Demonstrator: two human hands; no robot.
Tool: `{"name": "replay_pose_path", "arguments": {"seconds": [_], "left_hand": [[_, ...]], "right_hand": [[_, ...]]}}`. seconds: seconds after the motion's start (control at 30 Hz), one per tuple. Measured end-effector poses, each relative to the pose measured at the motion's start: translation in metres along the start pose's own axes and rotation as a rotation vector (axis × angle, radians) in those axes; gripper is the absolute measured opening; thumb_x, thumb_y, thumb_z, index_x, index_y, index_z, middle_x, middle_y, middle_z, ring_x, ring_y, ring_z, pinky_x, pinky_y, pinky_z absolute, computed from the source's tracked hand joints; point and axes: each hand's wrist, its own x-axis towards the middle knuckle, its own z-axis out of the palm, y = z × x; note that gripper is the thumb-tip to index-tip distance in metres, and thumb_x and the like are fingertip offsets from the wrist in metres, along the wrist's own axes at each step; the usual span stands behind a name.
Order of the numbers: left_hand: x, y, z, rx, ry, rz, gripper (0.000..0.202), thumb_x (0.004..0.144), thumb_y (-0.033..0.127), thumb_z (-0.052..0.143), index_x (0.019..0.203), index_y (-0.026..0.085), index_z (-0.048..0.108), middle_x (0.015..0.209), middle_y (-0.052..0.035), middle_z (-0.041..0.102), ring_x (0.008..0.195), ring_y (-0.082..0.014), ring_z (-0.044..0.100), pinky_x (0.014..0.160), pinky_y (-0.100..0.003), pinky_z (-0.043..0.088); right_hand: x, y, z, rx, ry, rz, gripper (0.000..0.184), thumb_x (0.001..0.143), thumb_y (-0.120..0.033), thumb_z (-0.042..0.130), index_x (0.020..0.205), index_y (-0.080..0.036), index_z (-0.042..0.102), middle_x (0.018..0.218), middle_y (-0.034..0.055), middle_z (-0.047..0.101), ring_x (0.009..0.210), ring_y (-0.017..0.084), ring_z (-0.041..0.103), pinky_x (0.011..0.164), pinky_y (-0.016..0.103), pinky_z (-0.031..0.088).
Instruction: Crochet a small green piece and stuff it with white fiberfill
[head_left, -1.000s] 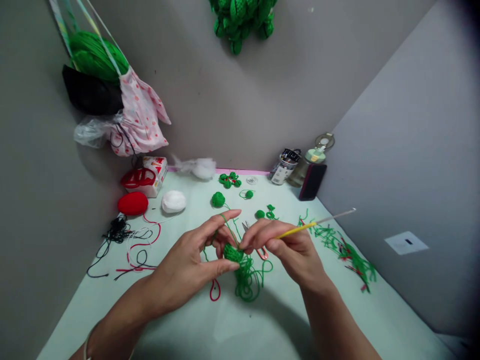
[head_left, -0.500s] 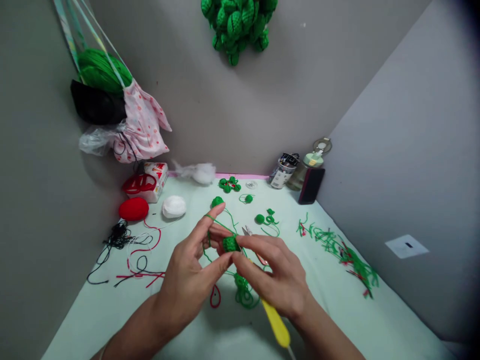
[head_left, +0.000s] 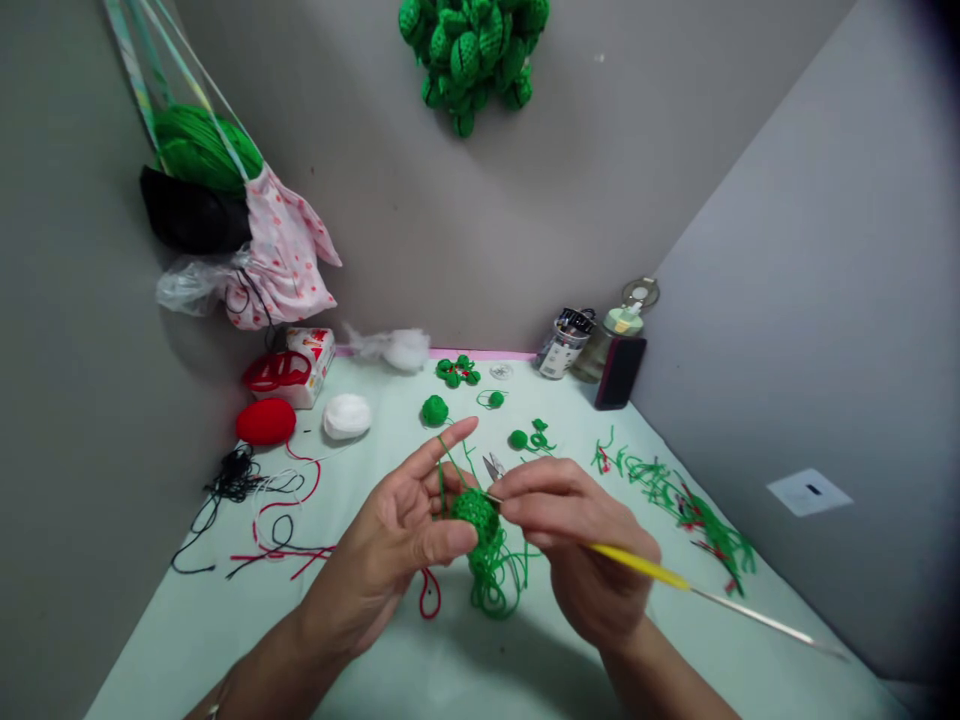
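My left hand (head_left: 394,545) pinches a small green crocheted piece (head_left: 475,508) between thumb and fingers, with its forefinger raised and green yarn looped over it. My right hand (head_left: 581,535) is closed on a crochet hook (head_left: 652,570) with a yellow handle; the hook's tip meets the green piece and the metal tail points right. A loose tangle of green yarn (head_left: 495,580) hangs from the piece onto the pale green table (head_left: 450,670).
Small green crocheted balls (head_left: 435,410) lie behind my hands, with small scissors (head_left: 493,467). A red ball (head_left: 265,421), a white ball (head_left: 346,416) and loose red and black threads (head_left: 262,520) lie left. Green yarn scraps (head_left: 675,500) lie right. Jars and a phone (head_left: 619,372) stand at the back.
My right hand has turned the hook: its handle pointed towards me half a second ago and now points right. The left forefinger has lifted again with the yarn.
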Motion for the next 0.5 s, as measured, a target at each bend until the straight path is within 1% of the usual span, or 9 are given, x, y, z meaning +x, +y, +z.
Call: {"name": "replay_pose_path", "arguments": {"seconds": [0.1,0.2,0.27,0.37,0.43,0.5], "left_hand": [[-0.001,0.002,-0.008,0.143,0.005,0.055,0.077,0.08,0.027,0.088,0.151,0.035,0.06,0.103,-0.0014,0.06,0.084,-0.0142,0.054,0.079,-0.027,0.049],[-0.001,0.006,-0.014,0.264,-0.015,0.074,0.072,0.083,0.026,0.086,0.149,0.039,0.062,0.104,-0.0002,0.059,0.086,-0.0147,0.053,0.085,-0.029,0.048],[-0.001,0.009,-0.016,0.318,-0.028,0.073,0.07,0.083,0.025,0.085,0.147,0.041,0.063,0.103,0.0005,0.059,0.086,-0.0152,0.053,0.089,-0.03,0.048],[-0.001,0.012,-0.018,0.367,-0.035,0.072,0.068,0.082,0.025,0.086,0.145,0.038,0.066,0.101,0.0001,0.06,0.087,-0.0163,0.053,0.092,-0.033,0.047],[-0.001,0.012,-0.018,0.393,-0.035,0.077,0.068,0.082,0.025,0.086,0.145,0.037,0.066,0.099,-0.0002,0.061,0.088,-0.0169,0.054,0.093,-0.033,0.048],[-0.002,0.01,-0.017,0.414,-0.025,0.098,0.069,0.083,0.024,0.086,0.147,0.037,0.064,0.099,-0.0002,0.062,0.09,-0.0171,0.055,0.095,-0.033,0.048]], "right_hand": [[0.005,-0.003,-0.005,0.053,-0.041,0.055,0.026,0.103,-0.02,0.064,0.119,-0.031,0.08,0.094,0.0057,0.082,0.09,0.024,0.075,0.075,0.04,0.064],[0.006,-0.001,-0.009,0.12,-0.033,0.182,0.019,0.103,-0.02,0.065,0.108,-0.027,0.082,0.092,0.0056,0.081,0.087,0.022,0.073,0.076,0.038,0.061],[0.006,0.002,-0.01,0.211,-0.001,0.296,0.017,0.103,-0.025,0.066,0.102,-0.026,0.083,0.086,0.0048,0.079,0.082,0.021,0.072,0.073,0.036,0.06],[0.01,0.005,-0.01,0.384,0.034,0.461,0.016,0.101,-0.029,0.069,0.093,-0.024,0.083,0.08,0.0037,0.076,0.072,0.017,0.07,0.064,0.03,0.058],[0.014,0.006,-0.01,0.512,0.026,0.573,0.017,0.099,-0.03,0.072,0.088,-0.022,0.082,0.08,0.0035,0.075,0.067,0.014,0.07,0.06,0.026,0.058],[0.019,0.006,-0.009,0.616,-0.007,0.679,0.02,0.099,-0.032,0.071,0.087,-0.02,0.082,0.082,0.0038,0.075,0.065,0.013,0.071,0.059,0.025,0.059]]}}
